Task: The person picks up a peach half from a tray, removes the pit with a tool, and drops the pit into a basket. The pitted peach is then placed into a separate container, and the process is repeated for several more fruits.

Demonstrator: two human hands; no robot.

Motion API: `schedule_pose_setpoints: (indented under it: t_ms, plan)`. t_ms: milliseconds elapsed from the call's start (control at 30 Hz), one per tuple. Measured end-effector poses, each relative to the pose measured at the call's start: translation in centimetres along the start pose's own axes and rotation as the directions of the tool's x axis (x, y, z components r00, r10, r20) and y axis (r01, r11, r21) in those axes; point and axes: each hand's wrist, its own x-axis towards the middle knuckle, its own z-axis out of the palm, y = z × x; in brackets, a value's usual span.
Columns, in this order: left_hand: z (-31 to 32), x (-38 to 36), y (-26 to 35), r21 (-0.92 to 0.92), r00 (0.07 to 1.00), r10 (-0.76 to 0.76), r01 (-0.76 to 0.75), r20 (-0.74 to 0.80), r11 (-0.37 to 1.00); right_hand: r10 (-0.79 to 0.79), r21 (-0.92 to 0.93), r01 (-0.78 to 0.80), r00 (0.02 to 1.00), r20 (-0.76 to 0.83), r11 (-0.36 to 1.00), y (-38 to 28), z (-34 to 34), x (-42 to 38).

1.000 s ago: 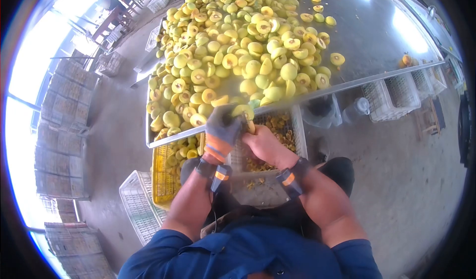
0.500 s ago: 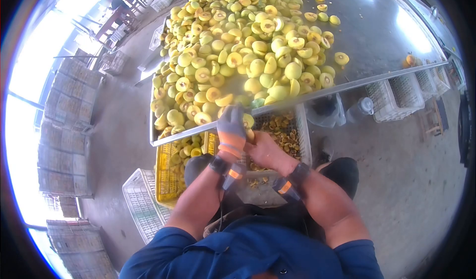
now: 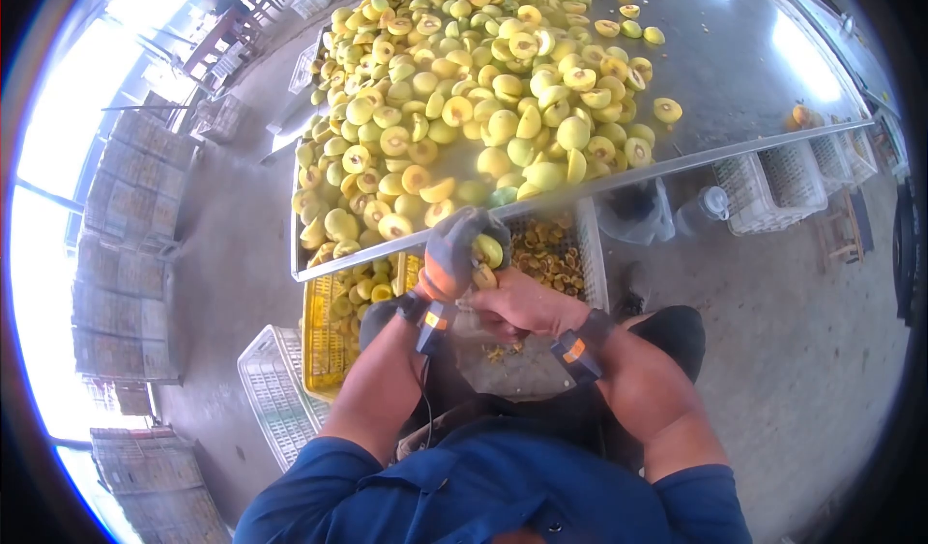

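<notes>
Halved yellow-green fruits [image 3: 435,109] lie heaped on the metal table [image 3: 715,80]. Just in front of the table's edge, my left hand [image 3: 452,252] wears a grey and orange glove, its fingers wrapped round a fruit half [image 3: 488,250]. Bare and closed, my right hand [image 3: 522,304] touches the underside of that fruit; a small tan piece shows between the hands, and whether it is a tool handle is unclear. Below them stands a crate [image 3: 596,254] with small brown-yellow scraps [image 3: 546,254]. Fruit halves also fill part of the yellow crate [image 3: 324,336].
The table's metal rim [image 3: 677,162] runs just beyond my hands. A white crate [image 3: 275,389] stands left of the yellow one. White crates [image 3: 773,186], a plastic bag [image 3: 652,220] and a clear jug [image 3: 704,208] are at the right. Stacked crates [image 3: 126,293] line the far left.
My right hand has shifted a little lower and its wrist has turned. My left hand has tilted, still round the fruit, which now shows more of its green side.
</notes>
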Motion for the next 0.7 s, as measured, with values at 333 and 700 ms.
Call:
schedule_pose_setpoints:
  t_ms: [333, 700]
  plan:
    - [1.6, -1.3, 1.2, -0.699, 0.748, -0.662, 0.443, -0.057, 0.561, -0.022, -0.091, 0.027, 0.999, 0.050, 0.995, -1.2, 0.7, -2.1]
    - [-1.2, -3.2, 0.8, -0.651, 0.777, -0.628, 0.454, -0.044, 0.608, -0.041, -0.044, 0.043, 0.998, 0.048, 0.998, -0.9, 0.9, -3.8]
